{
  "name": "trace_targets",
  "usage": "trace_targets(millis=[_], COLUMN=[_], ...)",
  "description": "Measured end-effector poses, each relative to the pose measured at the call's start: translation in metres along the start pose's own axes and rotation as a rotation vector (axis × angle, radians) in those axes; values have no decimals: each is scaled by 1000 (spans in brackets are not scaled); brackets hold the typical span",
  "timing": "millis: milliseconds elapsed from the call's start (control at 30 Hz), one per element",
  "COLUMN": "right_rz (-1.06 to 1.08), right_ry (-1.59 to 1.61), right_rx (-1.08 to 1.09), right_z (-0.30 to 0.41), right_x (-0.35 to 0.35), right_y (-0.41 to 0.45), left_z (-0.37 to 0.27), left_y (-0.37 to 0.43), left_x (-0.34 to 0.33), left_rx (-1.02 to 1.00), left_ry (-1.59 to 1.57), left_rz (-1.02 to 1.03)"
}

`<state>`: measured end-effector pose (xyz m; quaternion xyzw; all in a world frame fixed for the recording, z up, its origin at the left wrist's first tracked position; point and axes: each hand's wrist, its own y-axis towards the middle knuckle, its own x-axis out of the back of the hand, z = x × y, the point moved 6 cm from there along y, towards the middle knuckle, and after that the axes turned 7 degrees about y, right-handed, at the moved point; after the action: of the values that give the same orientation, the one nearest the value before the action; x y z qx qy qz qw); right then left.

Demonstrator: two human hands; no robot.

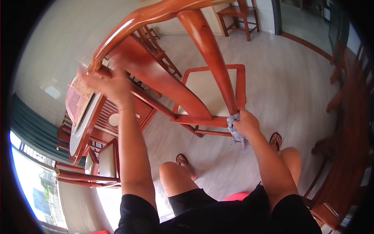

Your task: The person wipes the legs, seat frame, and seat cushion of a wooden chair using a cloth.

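Observation:
A red-brown wooden chair stands right before me, its back towards me and its pale seat pad (204,87) beyond. The curved top rail (140,17) arches high in the view. My right hand (247,124) grips a grey patterned cloth (236,128) at the foot of the right back post (211,55), where it meets the seat frame. My left hand (109,84) is blurred, fingers spread, near the left end of the top rail. It holds nothing, and whether it touches the wood I cannot tell. The wide back splat (163,80) slopes down between the posts.
To the left, a round table (84,125) bears a pinkish flat item (77,102), with chairs (108,161) tucked around it. Dark wooden furniture (342,152) runs along the right. Another chair (238,14) stands by the far wall. Something red (236,196) shows beneath me.

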<state>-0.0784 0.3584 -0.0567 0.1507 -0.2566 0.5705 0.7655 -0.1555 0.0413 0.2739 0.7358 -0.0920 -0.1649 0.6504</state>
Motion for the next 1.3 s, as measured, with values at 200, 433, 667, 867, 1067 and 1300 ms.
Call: trace_targets(millis=[200, 433, 667, 867, 1067, 1300], right_rz=[-59, -66, -435, -389, -160, -3], right_ry=[11, -69, -62, 60, 501, 597], right_rx=[76, 116, -67, 46, 90, 143], right_z=[9, -4, -32, -38, -48, -53], right_x=[8, 7, 42, 30, 21, 26], right_y=[-3, 8, 38, 52, 42, 33], left_z=[102, 125, 26, -34, -54, -99], left_y=[-30, -49, -55, -77, -77, -85], left_x=[-60, -62, 41, 92, 89, 99], left_rx=[513, 987, 902, 701, 562, 636], left_ry=[-587, -922, -872, -1352, -1723, -1909], left_rz=[343, 514, 447, 858, 1139, 1283])
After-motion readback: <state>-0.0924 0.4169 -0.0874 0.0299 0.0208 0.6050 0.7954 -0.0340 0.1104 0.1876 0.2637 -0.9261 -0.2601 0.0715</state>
